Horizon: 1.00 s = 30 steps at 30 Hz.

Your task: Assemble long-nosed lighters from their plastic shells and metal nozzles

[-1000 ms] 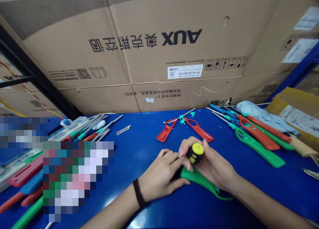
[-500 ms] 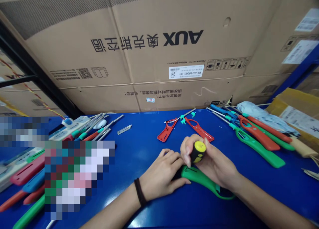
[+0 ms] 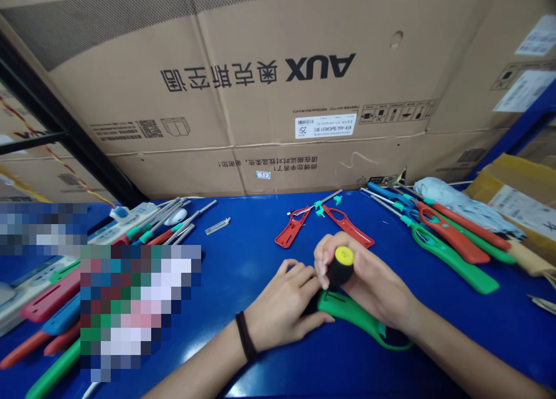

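My right hand [image 3: 369,286] is wrapped round a screwdriver with a black and yellow handle [image 3: 341,266], held upright with its butt toward me. Its tip points down onto a green lighter handle [image 3: 360,318] lying flat on the blue table [image 3: 243,254]. My left hand [image 3: 282,303], with a dark band on the wrist, presses down on the left end of that green handle, fingers curled over it. The screwdriver's shaft is hidden behind my fingers.
Two red half shells [image 3: 324,225] with small teal parts lie just beyond my hands. A row of assembled green, red and blue long lighters [image 3: 447,240] lies at the right. Metal tubes and more lighters [image 3: 169,225] lie at the left. Large cardboard boxes [image 3: 278,86] wall the back.
The screwdriver handle has turned in my right hand: the yellow patches on its side have rotated out of sight. Both hands stay over the green handle.
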Each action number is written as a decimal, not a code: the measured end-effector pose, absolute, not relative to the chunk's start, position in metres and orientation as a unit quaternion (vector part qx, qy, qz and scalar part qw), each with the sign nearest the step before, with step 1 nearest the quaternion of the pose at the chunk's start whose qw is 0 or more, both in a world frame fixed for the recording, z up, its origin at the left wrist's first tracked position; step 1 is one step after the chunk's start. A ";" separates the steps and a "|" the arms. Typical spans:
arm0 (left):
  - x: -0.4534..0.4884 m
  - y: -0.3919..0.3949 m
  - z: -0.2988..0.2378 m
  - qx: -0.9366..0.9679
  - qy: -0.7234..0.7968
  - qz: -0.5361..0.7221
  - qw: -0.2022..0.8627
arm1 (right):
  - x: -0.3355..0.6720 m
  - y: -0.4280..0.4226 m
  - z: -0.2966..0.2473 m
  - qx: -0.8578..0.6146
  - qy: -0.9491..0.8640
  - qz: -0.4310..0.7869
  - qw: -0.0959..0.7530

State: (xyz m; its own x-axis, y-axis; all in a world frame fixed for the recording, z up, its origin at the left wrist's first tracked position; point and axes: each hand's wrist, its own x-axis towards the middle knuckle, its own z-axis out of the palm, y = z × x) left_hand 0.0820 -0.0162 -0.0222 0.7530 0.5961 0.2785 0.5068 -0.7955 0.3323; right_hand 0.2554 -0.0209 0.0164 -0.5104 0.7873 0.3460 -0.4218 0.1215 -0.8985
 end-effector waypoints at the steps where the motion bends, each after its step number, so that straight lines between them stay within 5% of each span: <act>1: 0.082 -0.016 -0.023 0.928 0.301 0.185 0.116 | 0.257 -0.021 0.018 -0.158 -0.608 0.620 0.471; 11: 0.084 -0.020 -0.019 0.922 0.310 0.205 0.106 | 0.263 -0.024 0.035 -0.226 -0.707 0.422 0.521; 25: 0.029 -0.048 0.017 0.880 0.451 0.099 0.110 | 0.268 -0.011 0.033 -0.281 -0.522 0.437 0.677; 30: 0.024 -0.049 0.021 0.874 0.472 0.065 0.094 | 0.263 -0.015 0.024 -0.367 -0.586 0.210 0.691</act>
State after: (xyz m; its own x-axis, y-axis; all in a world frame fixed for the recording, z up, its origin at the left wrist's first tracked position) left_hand 0.0243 -0.0491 0.0205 0.5457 0.8376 0.0240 0.8132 -0.5362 0.2262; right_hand 0.2631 -0.0152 0.0238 0.2248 0.7207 0.6557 0.1398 0.6422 -0.7537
